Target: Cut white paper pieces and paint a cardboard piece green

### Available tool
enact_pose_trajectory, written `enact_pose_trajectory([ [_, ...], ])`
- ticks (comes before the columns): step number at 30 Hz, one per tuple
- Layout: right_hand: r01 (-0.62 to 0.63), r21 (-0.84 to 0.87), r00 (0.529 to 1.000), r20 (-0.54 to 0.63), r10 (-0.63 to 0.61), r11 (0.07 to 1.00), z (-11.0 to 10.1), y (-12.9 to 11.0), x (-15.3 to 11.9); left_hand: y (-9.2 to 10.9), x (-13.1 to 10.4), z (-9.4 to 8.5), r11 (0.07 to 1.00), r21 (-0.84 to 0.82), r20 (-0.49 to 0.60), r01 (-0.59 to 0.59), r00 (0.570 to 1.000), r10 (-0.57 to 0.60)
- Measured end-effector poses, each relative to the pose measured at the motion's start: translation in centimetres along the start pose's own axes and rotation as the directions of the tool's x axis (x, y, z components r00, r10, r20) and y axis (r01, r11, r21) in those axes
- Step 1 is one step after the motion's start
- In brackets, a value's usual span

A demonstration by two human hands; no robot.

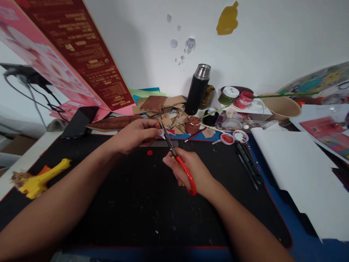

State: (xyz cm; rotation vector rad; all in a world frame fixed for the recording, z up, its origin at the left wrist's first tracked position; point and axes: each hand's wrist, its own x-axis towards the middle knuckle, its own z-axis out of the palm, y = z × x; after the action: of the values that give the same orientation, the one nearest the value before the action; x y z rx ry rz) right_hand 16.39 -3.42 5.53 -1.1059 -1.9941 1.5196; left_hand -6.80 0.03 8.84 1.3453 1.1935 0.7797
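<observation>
My right hand (188,169) is closed round the handles of red and yellow scissors (187,171), whose blades point up and away, slightly apart. My left hand (137,134) pinches a small white piece of paper (163,133) right beside the blades. Both hands are above the black mat (136,203). Below my left hand a small red disc (149,153) lies on the mat, near a clear ruler-like strip (156,144).
Behind the hands are cardboard scraps (177,120), a brown paint jar (193,124) and a black thermos (198,87). A yellow figure (40,179) lies left, a phone (80,122) back left. Pens (248,163) and white paper (302,171) are right.
</observation>
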Motion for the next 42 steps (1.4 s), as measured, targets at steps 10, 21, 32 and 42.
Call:
enact_pose_trajectory([
  [10,-0.011,-0.04,1.0,0.002,0.011,0.999,-0.09,-0.11,-0.07,-0.17,0.04,0.06,1.0,0.002,-0.004,0.013,1.0,-0.013],
  [21,-0.001,-0.071,1.0,-0.028,-0.001,0.997,-0.09,0.13,0.06,-0.52,0.23,-0.23,1.0,-0.01,-0.011,0.028,1.0,-0.028],
  [32,-0.007,-0.085,0.999,-0.032,0.004,0.996,-0.16,-0.17,0.0,-0.71,0.44,-0.39,0.993,-0.117,-0.001,0.017,1.0,-0.017],
  [42,0.004,-0.12,1.0,-0.024,-0.007,0.993,-0.19,0.07,0.09,-0.77,0.45,-0.61,0.992,-0.123,0.013,0.018,1.0,-0.017],
])
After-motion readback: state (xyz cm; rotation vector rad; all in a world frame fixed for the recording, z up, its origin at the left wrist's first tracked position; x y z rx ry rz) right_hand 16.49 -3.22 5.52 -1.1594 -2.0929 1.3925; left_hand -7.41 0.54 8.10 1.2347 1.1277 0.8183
